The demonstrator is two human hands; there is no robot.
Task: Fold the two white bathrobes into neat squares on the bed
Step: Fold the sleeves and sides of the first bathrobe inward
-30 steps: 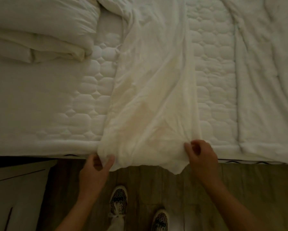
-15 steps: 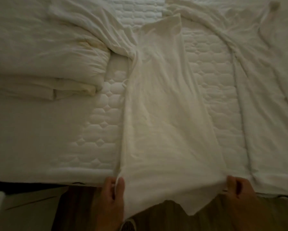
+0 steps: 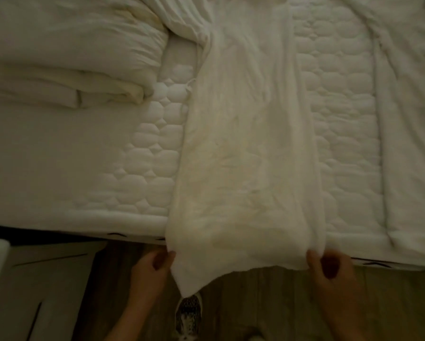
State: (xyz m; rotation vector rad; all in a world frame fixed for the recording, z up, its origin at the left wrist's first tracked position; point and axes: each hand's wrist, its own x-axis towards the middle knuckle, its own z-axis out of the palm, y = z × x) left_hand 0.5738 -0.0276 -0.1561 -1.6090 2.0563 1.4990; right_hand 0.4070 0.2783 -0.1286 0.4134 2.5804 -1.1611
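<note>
Robe [image 3: 245, 156] is now lying straighter down the bed [image 3: 342, 119] at frame center; left hand [image 3: 154, 267] and right hand [image 3: 329, 269] fingers are pinching its hem corners, so folding's probably next.

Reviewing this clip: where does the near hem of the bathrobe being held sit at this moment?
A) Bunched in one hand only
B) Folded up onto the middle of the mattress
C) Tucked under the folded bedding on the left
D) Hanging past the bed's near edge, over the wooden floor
D: the bathrobe hem drapes past the mattress edge above the floor, pinched at its corners by the left hand and right hand.
</note>
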